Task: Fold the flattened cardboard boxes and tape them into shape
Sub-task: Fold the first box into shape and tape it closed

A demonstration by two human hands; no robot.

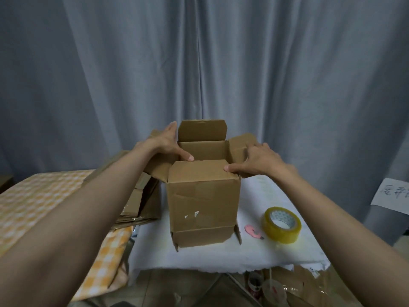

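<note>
A brown cardboard box (202, 202) stands upright on the white-covered table (221, 255), its top open. The near top flap is folded inward and the far flap stands up. My left hand (168, 144) rests on the left side flap, thumb pressing the near flap's left corner. My right hand (254, 161) lies on the right side flap, thumb on the near flap's right corner. A roll of yellowish clear tape (281, 224) lies on the table to the box's right. Flattened cardboard boxes (141, 202) are stacked at the left of the box.
A small pink cutter (253, 232) lies between the box and the tape. A yellow checked cloth (33, 202) covers a surface at the left. Grey curtains (199, 63) hang behind. A paper sheet with writing (391, 194) is at the right. Clutter sits on the floor below the table.
</note>
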